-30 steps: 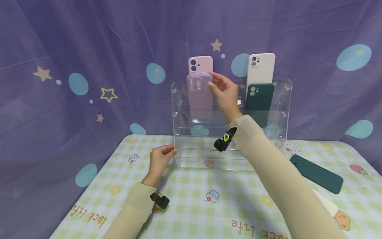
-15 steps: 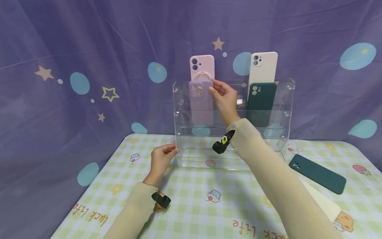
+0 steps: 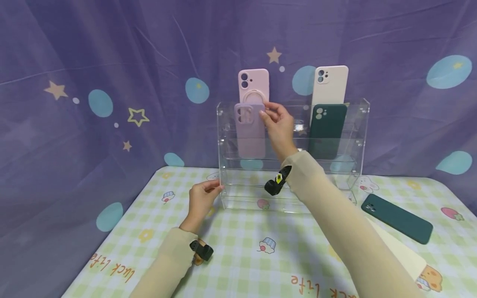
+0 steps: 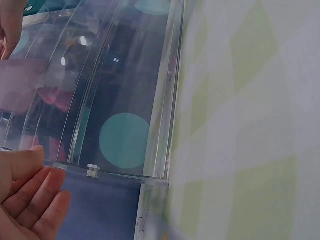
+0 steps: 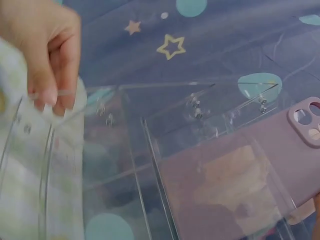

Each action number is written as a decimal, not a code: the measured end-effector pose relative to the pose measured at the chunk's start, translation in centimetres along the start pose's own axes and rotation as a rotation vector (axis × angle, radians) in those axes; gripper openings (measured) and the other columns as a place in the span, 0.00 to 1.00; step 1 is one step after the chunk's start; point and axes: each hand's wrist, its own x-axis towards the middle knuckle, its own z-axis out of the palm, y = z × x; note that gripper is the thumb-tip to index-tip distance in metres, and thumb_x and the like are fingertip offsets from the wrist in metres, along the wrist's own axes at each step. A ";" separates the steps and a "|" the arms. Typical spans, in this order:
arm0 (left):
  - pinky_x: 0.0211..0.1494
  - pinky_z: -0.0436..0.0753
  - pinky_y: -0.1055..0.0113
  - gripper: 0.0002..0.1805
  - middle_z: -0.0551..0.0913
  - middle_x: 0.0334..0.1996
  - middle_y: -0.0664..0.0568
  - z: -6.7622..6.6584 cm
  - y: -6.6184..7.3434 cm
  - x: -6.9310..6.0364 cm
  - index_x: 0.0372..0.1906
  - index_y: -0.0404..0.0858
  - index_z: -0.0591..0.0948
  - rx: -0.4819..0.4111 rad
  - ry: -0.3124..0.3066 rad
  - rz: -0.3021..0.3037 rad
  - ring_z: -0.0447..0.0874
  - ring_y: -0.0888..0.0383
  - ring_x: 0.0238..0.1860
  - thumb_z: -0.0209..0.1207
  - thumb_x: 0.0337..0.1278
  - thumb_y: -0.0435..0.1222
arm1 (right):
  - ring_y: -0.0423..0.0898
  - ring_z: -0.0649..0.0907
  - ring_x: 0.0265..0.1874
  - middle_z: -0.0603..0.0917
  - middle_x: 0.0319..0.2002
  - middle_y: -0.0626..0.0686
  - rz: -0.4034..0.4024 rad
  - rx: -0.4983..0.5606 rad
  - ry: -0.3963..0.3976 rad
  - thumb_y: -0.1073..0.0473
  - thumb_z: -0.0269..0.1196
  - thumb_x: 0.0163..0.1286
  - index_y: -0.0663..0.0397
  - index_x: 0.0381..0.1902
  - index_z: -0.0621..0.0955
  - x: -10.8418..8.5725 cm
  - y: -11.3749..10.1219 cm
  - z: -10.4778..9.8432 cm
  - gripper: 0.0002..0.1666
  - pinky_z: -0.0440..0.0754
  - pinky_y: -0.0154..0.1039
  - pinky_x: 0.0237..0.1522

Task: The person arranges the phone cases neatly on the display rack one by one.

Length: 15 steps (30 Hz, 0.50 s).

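A clear tiered stand (image 3: 290, 203) is upright on the table. My right hand (image 3: 281, 126) pinches the upper right edge of a mauve phone case (image 3: 251, 138), whose lower part is behind a clear front panel; the same mauve case (image 5: 290, 150) fills the right of the right wrist view. Behind it a pink case (image 3: 257, 78) rises from the top tier. With thumb and fingers my left hand (image 3: 201, 200) grips the stand's left side edge, seen also in the left wrist view, where the hand (image 4: 32, 195) is at lower left.
On the stand's right side, a white case (image 3: 330, 87) is behind a dark green case (image 3: 328, 128). Another dark green case (image 3: 398, 217) lies on the table at right, near a cream case (image 3: 402, 248) partly covered by the right sleeve. A purple curtain (image 3: 149, 62) hangs behind.
My right hand has lowered the mauve case into the stand's tier, uncovering the ring on the pink case behind. My left hand has kept its grip on the stand's side.
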 end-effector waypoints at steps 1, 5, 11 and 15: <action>0.32 0.79 0.75 0.09 0.87 0.30 0.43 0.0 0.0 0.0 0.37 0.32 0.86 -0.003 0.000 0.001 0.84 0.58 0.29 0.68 0.48 0.32 | 0.37 0.82 0.34 0.84 0.33 0.48 0.003 -0.021 0.002 0.71 0.63 0.62 0.67 0.47 0.78 0.0 0.0 0.0 0.14 0.77 0.28 0.34; 0.32 0.78 0.76 0.09 0.87 0.31 0.43 -0.1 0.0 0.0 0.36 0.32 0.86 -0.007 -0.001 -0.004 0.84 0.58 0.29 0.68 0.49 0.32 | 0.35 0.81 0.29 0.85 0.32 0.51 0.023 -0.153 0.044 0.65 0.66 0.61 0.67 0.41 0.80 -0.1 -0.3 -0.1 0.12 0.76 0.28 0.32; 0.33 0.78 0.76 0.09 0.87 0.31 0.43 -0.1 0.1 -0.1 0.37 0.32 0.86 -0.010 -0.010 -0.017 0.84 0.57 0.30 0.68 0.49 0.33 | 0.37 0.81 0.25 0.87 0.36 0.56 0.098 -0.350 0.099 0.56 0.70 0.58 0.62 0.38 0.85 -0.3 -1.2 -0.4 0.14 0.79 0.30 0.31; 0.33 0.78 0.76 0.10 0.87 0.32 0.43 -0.1 0.2 -0.1 0.37 0.32 0.86 -0.019 -0.013 -0.023 0.84 0.56 0.30 0.68 0.49 0.33 | 0.40 0.82 0.25 0.87 0.34 0.55 0.107 -0.499 0.070 0.52 0.69 0.59 0.59 0.37 0.87 -0.3 -1.8 -0.8 0.16 0.78 0.32 0.29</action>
